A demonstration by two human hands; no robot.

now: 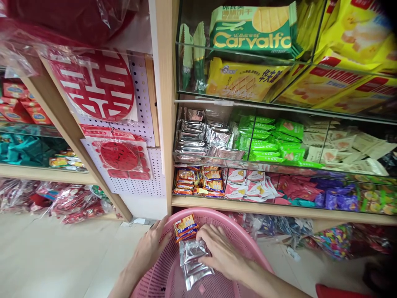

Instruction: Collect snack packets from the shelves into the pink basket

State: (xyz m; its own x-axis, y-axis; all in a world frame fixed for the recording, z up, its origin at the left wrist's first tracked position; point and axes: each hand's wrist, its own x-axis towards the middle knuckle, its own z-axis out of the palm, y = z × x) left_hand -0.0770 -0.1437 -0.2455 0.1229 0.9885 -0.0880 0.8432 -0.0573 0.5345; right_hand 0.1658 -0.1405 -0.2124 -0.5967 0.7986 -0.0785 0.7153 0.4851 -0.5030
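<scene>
A pink plastic basket [248, 229] with perforated walls sits on the floor below the shelves. My left hand [155, 240] is closed over its left rim, with the thumb on the inner side. Silver foil snack packets [198, 275] lie in the basket in a row. My right hand [218, 248] reaches in from the right, its fingers and thumb bent round the right side of the silver packets. Just beyond them, against the far wall, stand orange and blue snack packets [185, 227], close to my right fingertips. The right fingertips are partly hidden.
Glass-fronted shelves hold silver packets [192, 138], green packets [263, 142], orange packets [214, 180] and large Carvalfo packs [252, 33]. A wooden post [164, 103] stands left of them. Red paper decorations [96, 87] hang on a pegboard. Bagged goods [333, 240] lie under the bottom shelf.
</scene>
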